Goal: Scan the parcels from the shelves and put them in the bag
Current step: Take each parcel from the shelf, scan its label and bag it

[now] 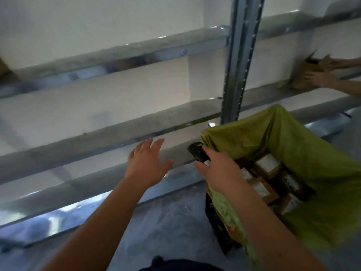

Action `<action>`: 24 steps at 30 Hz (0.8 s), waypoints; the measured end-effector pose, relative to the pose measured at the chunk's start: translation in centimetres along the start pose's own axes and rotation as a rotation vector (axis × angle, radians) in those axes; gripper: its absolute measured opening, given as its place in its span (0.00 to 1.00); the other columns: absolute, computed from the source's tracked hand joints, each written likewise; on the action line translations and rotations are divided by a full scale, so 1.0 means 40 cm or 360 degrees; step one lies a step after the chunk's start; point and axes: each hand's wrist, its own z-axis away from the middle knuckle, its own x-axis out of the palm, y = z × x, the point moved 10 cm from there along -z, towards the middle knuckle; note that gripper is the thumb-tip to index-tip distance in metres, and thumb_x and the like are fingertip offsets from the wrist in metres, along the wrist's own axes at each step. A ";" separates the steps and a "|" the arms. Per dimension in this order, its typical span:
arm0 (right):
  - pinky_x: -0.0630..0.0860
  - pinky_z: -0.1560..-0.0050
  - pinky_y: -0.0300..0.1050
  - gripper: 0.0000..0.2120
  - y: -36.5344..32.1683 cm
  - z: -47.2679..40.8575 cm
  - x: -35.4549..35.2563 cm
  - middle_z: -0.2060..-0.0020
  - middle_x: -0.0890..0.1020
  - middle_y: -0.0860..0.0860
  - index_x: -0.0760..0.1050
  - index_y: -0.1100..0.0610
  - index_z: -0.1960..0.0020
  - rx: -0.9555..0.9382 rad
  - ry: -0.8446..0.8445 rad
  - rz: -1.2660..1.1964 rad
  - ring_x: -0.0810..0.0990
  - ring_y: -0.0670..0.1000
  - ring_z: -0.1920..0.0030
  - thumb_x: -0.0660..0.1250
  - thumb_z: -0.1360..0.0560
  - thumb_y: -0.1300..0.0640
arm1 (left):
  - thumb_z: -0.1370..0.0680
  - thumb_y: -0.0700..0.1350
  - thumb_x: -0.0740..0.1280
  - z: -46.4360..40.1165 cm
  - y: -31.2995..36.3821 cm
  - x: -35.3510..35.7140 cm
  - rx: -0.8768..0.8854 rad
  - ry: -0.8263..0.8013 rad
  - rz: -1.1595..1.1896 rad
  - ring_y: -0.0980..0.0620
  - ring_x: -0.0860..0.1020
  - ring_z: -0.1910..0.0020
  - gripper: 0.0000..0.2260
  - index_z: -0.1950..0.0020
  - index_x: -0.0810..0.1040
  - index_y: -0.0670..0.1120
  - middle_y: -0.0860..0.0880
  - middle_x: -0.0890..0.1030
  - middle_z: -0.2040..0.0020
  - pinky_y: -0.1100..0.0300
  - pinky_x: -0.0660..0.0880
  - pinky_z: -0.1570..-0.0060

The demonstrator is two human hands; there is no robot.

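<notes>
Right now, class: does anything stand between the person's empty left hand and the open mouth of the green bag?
Yes. The right hand, holding the black scanner, sits at the green bag's near rim, between the left hand and the opening.

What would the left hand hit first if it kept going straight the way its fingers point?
Probably the front edge of the metal shelf just beyond the fingertips of the open, empty left hand. No parcel shows in that line; the bay behind looks bare. Depth is hard to judge in this blurred view.

Head view, looking down (tilted), near shelves (109,132)
</notes>
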 end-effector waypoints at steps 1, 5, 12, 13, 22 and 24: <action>0.72 0.55 0.47 0.27 -0.052 -0.012 0.008 0.45 0.78 0.53 0.65 0.42 0.23 -0.0091 -0.0001 -0.0022 0.77 0.52 0.51 0.63 0.19 0.37 | 0.22 0.68 0.66 0.015 -0.042 -0.038 -0.0050 0.0048 0.0003 0.44 0.59 0.18 0.36 0.17 0.60 0.59 0.48 0.63 0.17 0.42 0.59 0.22; 0.72 0.58 0.48 0.27 -0.252 -0.052 0.044 0.53 0.73 0.50 0.65 0.41 0.23 -0.0323 -0.0020 0.0054 0.75 0.52 0.56 0.62 0.20 0.36 | 0.22 0.66 0.67 0.079 -0.197 -0.175 -0.0227 0.0215 0.0063 0.44 0.60 0.18 0.35 0.17 0.62 0.58 0.47 0.63 0.17 0.41 0.61 0.23; 0.75 0.60 0.46 0.23 -0.662 -0.054 0.173 0.51 0.78 0.50 0.70 0.39 0.27 -0.0680 -0.0076 -0.0068 0.78 0.48 0.58 0.64 0.20 0.36 | 0.21 0.63 0.70 0.207 -0.519 -0.377 -0.0431 0.0464 0.0209 0.44 0.63 0.20 0.34 0.18 0.63 0.57 0.48 0.65 0.18 0.40 0.64 0.23; 0.78 0.59 0.47 0.22 -0.720 -0.054 0.192 0.51 0.79 0.49 0.71 0.40 0.28 -0.0719 -0.0090 -0.0094 0.79 0.48 0.58 0.64 0.20 0.37 | 0.22 0.63 0.69 0.222 -0.568 -0.405 -0.0453 0.0491 0.0211 0.44 0.63 0.20 0.34 0.18 0.63 0.57 0.48 0.65 0.18 0.40 0.64 0.23; 0.81 0.50 0.52 0.23 -1.154 -0.074 0.297 0.46 0.81 0.50 0.71 0.38 0.28 -0.0907 -0.0008 -0.0125 0.80 0.50 0.52 0.65 0.22 0.37 | 0.21 0.65 0.69 0.289 -0.919 -0.657 -0.0475 0.0725 0.0137 0.42 0.63 0.20 0.34 0.18 0.63 0.59 0.49 0.65 0.18 0.39 0.63 0.23; 0.80 0.50 0.50 0.23 -1.224 -0.086 0.304 0.44 0.82 0.49 0.72 0.39 0.27 -0.0940 0.0001 -0.0149 0.81 0.50 0.50 0.65 0.21 0.38 | 0.21 0.65 0.68 0.284 -0.962 -0.706 -0.0460 0.0752 0.0090 0.43 0.62 0.20 0.34 0.18 0.62 0.58 0.49 0.65 0.18 0.39 0.63 0.24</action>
